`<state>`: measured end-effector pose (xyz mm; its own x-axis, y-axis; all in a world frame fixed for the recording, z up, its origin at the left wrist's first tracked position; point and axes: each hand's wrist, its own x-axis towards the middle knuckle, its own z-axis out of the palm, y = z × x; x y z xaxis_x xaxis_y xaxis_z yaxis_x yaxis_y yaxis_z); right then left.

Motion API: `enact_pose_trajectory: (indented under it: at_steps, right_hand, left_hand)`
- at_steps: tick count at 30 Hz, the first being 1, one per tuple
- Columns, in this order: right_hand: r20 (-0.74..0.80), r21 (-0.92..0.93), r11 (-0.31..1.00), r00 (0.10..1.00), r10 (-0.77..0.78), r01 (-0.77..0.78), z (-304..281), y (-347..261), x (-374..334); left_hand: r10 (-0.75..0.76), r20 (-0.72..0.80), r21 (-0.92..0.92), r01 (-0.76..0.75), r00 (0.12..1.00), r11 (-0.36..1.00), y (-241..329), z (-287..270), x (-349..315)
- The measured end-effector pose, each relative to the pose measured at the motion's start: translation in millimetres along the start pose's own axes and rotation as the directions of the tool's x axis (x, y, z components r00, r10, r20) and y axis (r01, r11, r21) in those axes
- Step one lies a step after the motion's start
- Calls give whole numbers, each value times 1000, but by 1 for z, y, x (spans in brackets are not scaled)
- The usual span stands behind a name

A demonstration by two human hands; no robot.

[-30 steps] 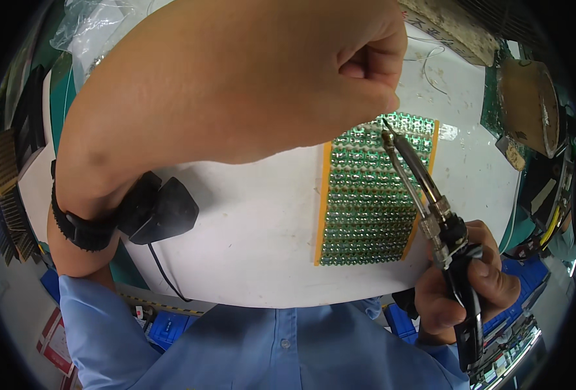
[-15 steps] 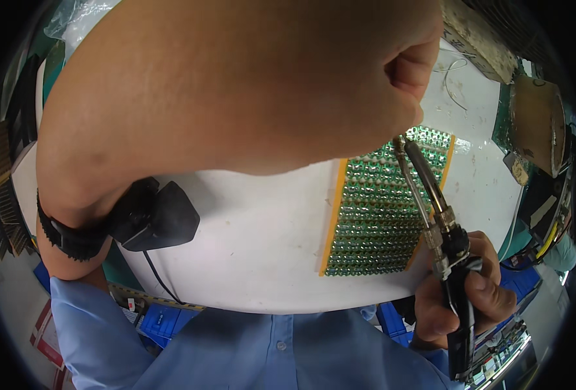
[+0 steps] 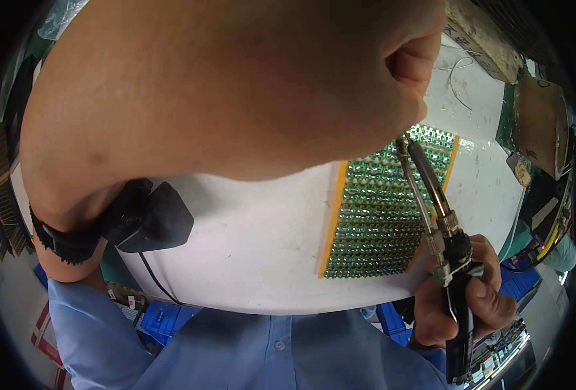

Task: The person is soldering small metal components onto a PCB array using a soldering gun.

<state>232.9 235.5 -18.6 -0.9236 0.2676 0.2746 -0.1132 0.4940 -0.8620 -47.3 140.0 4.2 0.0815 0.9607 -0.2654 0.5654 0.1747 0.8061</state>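
A panel of small green circuit boards [image 3: 379, 227] with orange side strips lies on the right half of the white tabletop [image 3: 255, 253]. My right hand [image 3: 493, 305] is closed around the black handle of a soldering iron [image 3: 458, 335], which has a thin metal feed tube alongside its barrel. The iron's tip meets the panel near its far end. Over that far end my left hand [image 3: 372, 78] hangs with curled fingers, close to the tip. Whatever those fingers pinch is hidden behind the hand. A black device [image 3: 158, 218] is strapped to my left forearm.
Beyond the panel lies a loose curl of thin wire [image 3: 455, 84]. A rough pale block [image 3: 486, 42] and a brown curved piece [image 3: 540, 127] stand at the far right. Blue bins [image 3: 165, 320] sit below the table's near edge. Clear plastic [image 3: 63, 19] shows far left.
My left forearm and its strapped device have shifted slightly left. The iron stays at the panel's far end, with barely any movement of the right hand.
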Motion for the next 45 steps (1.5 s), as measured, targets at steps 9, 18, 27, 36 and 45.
enact_pose_trajectory:
  at_steps: [9,18,27,36,45]
  right_hand:
    - [-136,-2,999,989,-49,49,10,8,-9]
    - [-160,-51,999,987,-22,14,10,6,-13]
    - [-281,-87,996,959,-47,24,14,5,-16]
    - [-327,-35,993,937,-119,114,9,5,-18]
    - [-333,-151,971,915,-228,187,7,12,-13]
  left_hand:
    - [8,15,-14,-7,1000,1000,-1,2,2]
    - [8,3,-9,-8,1000,1000,-2,4,1]
    - [10,-7,2,-10,1000,1000,0,3,1]
    - [-10,-27,3,10,1000,1000,8,-1,3]
    - [-29,-90,-2,29,996,1000,21,6,-1]
